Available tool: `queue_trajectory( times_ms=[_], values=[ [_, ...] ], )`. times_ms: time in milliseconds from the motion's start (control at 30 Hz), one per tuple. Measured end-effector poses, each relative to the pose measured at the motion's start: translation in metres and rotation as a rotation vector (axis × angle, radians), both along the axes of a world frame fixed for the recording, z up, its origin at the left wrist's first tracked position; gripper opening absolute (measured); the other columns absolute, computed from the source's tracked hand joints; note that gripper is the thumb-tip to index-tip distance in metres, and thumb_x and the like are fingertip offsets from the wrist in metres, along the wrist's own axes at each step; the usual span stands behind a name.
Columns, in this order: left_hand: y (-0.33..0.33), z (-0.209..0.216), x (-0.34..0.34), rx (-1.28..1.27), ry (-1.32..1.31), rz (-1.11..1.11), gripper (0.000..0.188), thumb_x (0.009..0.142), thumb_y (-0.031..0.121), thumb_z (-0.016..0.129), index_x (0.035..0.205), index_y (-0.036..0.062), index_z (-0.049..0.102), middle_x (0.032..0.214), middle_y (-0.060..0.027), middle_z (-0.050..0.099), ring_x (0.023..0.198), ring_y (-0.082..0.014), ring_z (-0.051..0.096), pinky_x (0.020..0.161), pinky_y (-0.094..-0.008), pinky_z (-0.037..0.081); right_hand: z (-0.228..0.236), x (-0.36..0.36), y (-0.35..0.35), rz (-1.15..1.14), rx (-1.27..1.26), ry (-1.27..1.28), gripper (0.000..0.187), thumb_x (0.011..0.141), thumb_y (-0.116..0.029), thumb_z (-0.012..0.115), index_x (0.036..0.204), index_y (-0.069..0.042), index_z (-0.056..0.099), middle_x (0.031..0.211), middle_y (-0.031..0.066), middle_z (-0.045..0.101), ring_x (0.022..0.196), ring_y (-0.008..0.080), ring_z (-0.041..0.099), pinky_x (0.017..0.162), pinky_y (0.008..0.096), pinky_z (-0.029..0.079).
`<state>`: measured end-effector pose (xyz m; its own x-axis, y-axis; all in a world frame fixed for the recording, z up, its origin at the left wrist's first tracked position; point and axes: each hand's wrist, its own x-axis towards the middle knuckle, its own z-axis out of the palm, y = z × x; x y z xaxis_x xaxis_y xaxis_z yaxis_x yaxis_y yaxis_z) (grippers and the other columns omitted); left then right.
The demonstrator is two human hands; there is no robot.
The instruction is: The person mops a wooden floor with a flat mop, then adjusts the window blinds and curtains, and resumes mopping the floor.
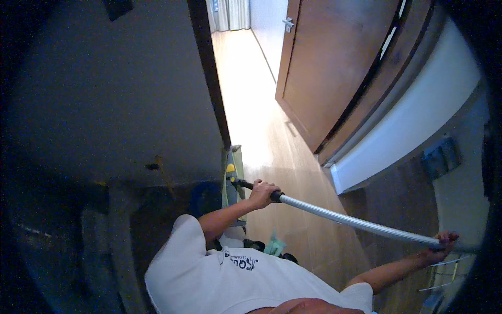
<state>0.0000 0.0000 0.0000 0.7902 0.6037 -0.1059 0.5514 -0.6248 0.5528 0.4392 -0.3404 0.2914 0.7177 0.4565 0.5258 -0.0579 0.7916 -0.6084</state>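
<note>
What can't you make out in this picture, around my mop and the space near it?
All in the head view:
- Mop head: partly hidden behind the left forearm.
- Mop pole: its end past the right hand is lost in the dark rim.
- Pale green item: partly covered by the white shirt.
- Doorway floor: detail washed out by glare.
- Curtain: cut off by the top edge.

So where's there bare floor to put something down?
Bare wooden floor shows between the silver pole and the brown door. It's crowded by the left hand and mop head, and near the white shirt, with a green thing.
</note>
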Motion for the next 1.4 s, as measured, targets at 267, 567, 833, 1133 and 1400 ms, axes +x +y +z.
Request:
queue_trajectory(
  times_ms=[267,567,833,1133,1400],
  values=[
    [-0.098,-0.051,0.046,-0.226,-0.188,0.324,0.033,0.060,0.026,0.070,0.091,0.0232,0.059,0.104,-0.0011,0.052,0.102,-0.0233,0.046,0.087,-0.0491,0.026,0.129,-0.101,0.063,0.407,-0.091,-0.332,0.018,0.090,-0.017,0.037,0.079,-0.004,0.041,0.059,0.0020,0.035,0.050,0.0112,0.037,0.049,0.0259,0.036],
    [0.058,0.029,0.034,0.076,-0.181,0.334,0.075,0.062,0.030,0.070,0.126,0.0236,0.031,0.129,-0.0116,0.030,0.115,-0.0315,0.032,0.087,-0.0573,0.026,0.086,-0.206,0.185,0.561,0.159,-0.571,0.020,0.088,-0.023,0.043,0.088,-0.003,0.045,0.057,0.0004,0.035,0.048,0.0104,0.036,0.049,0.0261,0.034],
    [0.106,0.228,0.018,0.370,-0.265,0.216,0.045,0.073,0.031,0.060,0.112,0.0133,0.047,0.117,-0.0102,0.041,0.109,-0.0276,0.039,0.088,-0.0504,0.029,0.059,-0.142,0.310,0.559,0.121,-0.477,0.020,0.086,-0.026,0.048,0.086,-0.006,0.045,0.054,0.0004,0.037,0.042,0.0094,0.035,0.042,0.0251,0.035],
    [0.152,0.374,-0.052,0.089,-0.511,-0.236,0.047,0.072,0.049,0.055,0.094,0.0077,0.052,0.072,-0.0055,0.054,0.069,-0.0221,0.055,0.068,-0.0345,0.041,0.004,-0.151,0.519,0.622,0.112,-0.474,0.018,0.083,-0.020,0.053,0.084,-0.005,0.043,0.052,0.0017,0.040,0.043,0.0116,0.038,0.042,0.0261,0.037],
    [0.287,0.366,-0.104,-0.566,-0.872,-0.680,0.058,0.072,0.055,0.055,0.093,0.0025,0.047,0.069,-0.0047,0.053,0.063,-0.0197,0.054,0.058,-0.0303,0.040,-0.034,-0.198,0.673,0.589,0.142,-0.503,0.015,0.083,-0.014,0.051,0.085,-0.003,0.042,0.054,0.0026,0.040,0.044,0.0109,0.039,0.043,0.0257,0.039]
  ],
)
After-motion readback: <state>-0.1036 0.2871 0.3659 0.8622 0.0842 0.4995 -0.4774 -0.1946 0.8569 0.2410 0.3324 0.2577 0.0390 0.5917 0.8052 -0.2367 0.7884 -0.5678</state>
